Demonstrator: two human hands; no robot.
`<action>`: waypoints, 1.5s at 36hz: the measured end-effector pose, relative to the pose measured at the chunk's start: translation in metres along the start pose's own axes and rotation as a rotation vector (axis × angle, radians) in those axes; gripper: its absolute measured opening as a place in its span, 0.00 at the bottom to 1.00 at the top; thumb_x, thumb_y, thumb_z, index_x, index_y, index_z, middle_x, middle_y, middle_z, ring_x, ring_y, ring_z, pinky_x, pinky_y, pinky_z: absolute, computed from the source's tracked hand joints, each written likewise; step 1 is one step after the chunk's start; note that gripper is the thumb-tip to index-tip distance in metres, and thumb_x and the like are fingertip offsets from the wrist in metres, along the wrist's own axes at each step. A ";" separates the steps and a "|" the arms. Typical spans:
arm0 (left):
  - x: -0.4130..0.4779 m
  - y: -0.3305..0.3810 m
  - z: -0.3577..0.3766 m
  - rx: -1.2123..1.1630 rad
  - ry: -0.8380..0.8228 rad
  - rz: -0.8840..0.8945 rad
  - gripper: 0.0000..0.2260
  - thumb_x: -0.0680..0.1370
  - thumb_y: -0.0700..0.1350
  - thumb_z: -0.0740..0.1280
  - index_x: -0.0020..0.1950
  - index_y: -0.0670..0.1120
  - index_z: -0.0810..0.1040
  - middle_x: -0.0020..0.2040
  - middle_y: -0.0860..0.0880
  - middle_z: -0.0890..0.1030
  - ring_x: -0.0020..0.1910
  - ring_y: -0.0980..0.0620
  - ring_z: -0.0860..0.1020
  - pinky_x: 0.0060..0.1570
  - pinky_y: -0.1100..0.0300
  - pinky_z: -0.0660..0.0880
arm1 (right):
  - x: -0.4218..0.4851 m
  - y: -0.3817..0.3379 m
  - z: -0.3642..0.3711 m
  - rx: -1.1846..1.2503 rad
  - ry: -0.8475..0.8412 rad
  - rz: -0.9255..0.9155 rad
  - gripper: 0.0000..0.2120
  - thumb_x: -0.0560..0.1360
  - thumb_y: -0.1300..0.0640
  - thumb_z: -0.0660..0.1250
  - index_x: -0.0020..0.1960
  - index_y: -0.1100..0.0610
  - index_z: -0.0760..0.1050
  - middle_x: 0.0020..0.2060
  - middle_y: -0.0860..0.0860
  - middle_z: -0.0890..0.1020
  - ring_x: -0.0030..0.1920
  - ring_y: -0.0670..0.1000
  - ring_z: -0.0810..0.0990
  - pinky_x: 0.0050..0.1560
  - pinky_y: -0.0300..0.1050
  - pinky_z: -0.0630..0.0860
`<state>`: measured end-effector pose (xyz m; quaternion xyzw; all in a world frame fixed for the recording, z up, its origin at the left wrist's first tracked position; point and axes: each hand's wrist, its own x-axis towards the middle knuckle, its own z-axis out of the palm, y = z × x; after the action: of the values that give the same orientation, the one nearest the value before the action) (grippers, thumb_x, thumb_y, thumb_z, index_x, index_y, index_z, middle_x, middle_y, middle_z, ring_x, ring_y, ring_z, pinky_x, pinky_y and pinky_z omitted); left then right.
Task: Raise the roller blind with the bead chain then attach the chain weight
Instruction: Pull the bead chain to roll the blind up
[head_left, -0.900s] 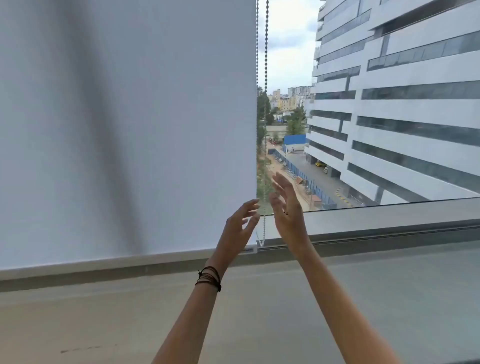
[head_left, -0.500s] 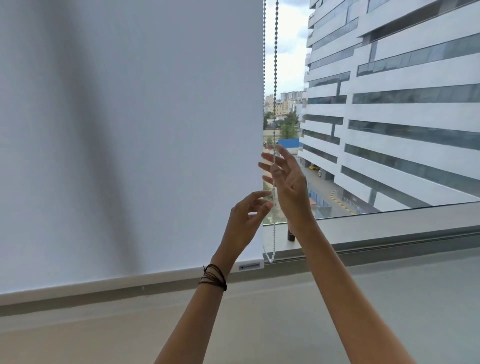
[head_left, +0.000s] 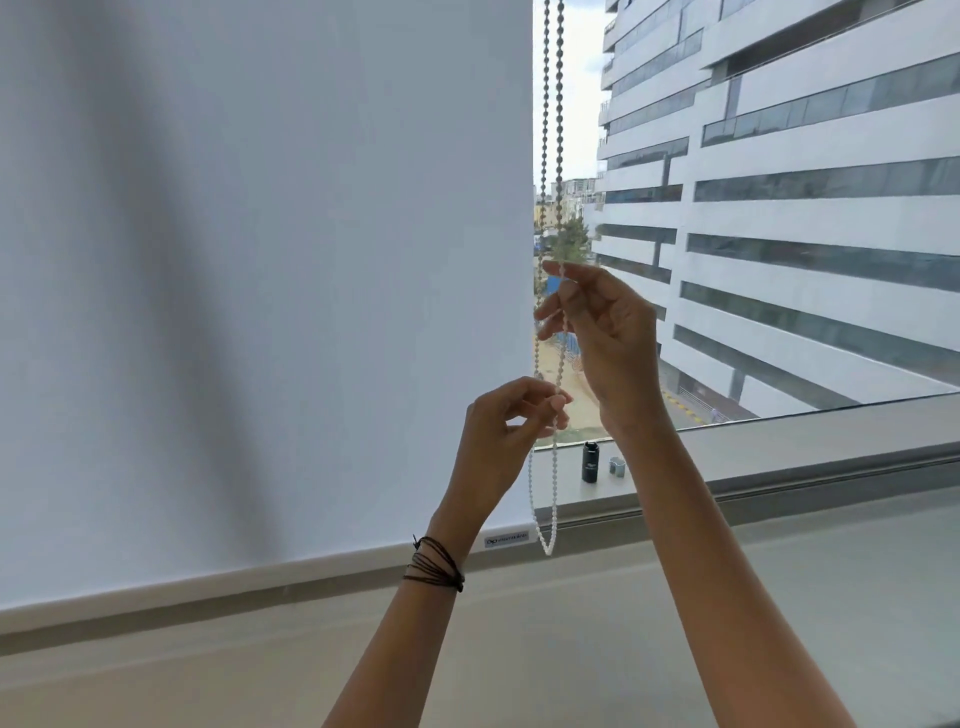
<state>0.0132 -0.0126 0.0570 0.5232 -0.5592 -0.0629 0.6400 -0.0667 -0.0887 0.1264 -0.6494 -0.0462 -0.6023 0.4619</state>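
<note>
A white roller blind (head_left: 260, 260) covers the left of the window, lowered almost to the sill; its bottom bar (head_left: 234, 574) hangs just above the ledge. The white bead chain (head_left: 551, 130) hangs as a loop along the blind's right edge, ending at about sill height. My right hand (head_left: 605, 338) pinches one strand high up between thumb and fingers. My left hand (head_left: 506, 431), with dark cords around its wrist, pinches the chain lower down. A small black cylinder (head_left: 590, 461), maybe the chain weight, stands on the sill beside a small clear clip (head_left: 616, 466).
The grey window sill (head_left: 779, 447) runs to the right below the glass. A wide beige ledge (head_left: 571, 623) lies in front of it. Outside the glass (head_left: 779, 208) stands a large white building.
Both hands rose from open beside the chain to closed on it, the right above the left. The camera moved closer, bringing the black cylinder and clip on the sill into view.
</note>
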 end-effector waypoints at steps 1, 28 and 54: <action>0.000 -0.001 0.000 -0.009 0.007 -0.004 0.03 0.76 0.42 0.67 0.44 0.46 0.80 0.36 0.51 0.82 0.37 0.55 0.82 0.39 0.65 0.79 | 0.000 0.000 0.000 0.002 -0.007 -0.002 0.11 0.78 0.67 0.59 0.54 0.56 0.76 0.31 0.44 0.83 0.31 0.42 0.80 0.34 0.34 0.77; -0.015 -0.017 -0.005 0.000 0.031 -0.060 0.04 0.73 0.38 0.71 0.39 0.44 0.79 0.34 0.52 0.81 0.33 0.57 0.80 0.36 0.67 0.78 | -0.021 0.019 0.000 -0.075 -0.021 -0.008 0.08 0.79 0.64 0.59 0.45 0.59 0.76 0.25 0.44 0.78 0.26 0.42 0.76 0.35 0.33 0.73; -0.019 -0.039 0.000 -0.046 0.019 -0.049 0.03 0.73 0.37 0.70 0.39 0.40 0.79 0.34 0.51 0.81 0.34 0.55 0.78 0.37 0.66 0.78 | -0.028 0.031 -0.002 -0.194 -0.046 -0.010 0.12 0.79 0.61 0.58 0.43 0.49 0.75 0.25 0.43 0.77 0.26 0.41 0.74 0.36 0.33 0.73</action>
<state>0.0254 -0.0171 0.0158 0.5223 -0.5384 -0.0863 0.6556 -0.0562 -0.0936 0.0861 -0.7045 -0.0015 -0.5913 0.3925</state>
